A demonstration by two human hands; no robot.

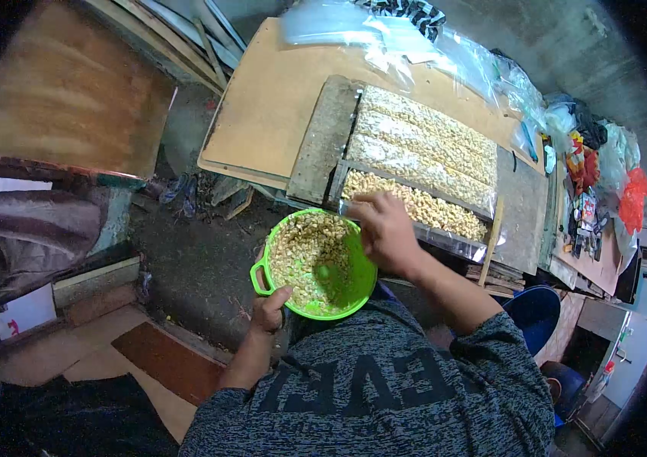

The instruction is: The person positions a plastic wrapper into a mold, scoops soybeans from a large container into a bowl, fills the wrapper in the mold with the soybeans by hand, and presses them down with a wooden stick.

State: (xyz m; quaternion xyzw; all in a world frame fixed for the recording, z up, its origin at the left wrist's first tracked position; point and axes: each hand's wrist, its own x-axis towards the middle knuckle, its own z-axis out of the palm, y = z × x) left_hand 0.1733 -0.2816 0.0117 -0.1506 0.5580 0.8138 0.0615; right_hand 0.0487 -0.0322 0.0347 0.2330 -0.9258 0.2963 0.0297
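A bright green plastic bowl (365, 286) with side handles is held against my body, tilted. Pale, crumbly pieces (312, 247) lie inside it, heaped toward its far side; their exact kind does not show. Gripping the near left rim beside a handle is my left hand (270, 308), thumb on top. Above the bowl's right rim hovers my right hand (388, 232), its fingers loosely bent and apart, with nothing visible in them. Just beyond it, a framed tray (449, 242) holds similar pale pieces in long rows; the nearest row looks looser and yellower.
The tray rests on a wooden table (262, 99) with grey boards. Clear plastic sheeting (331, 27) lies along the back. Bags, including a red one (632, 199), are at right. A blue barrel (533, 312) stands near my right elbow; a brown board (65, 91) is at left.
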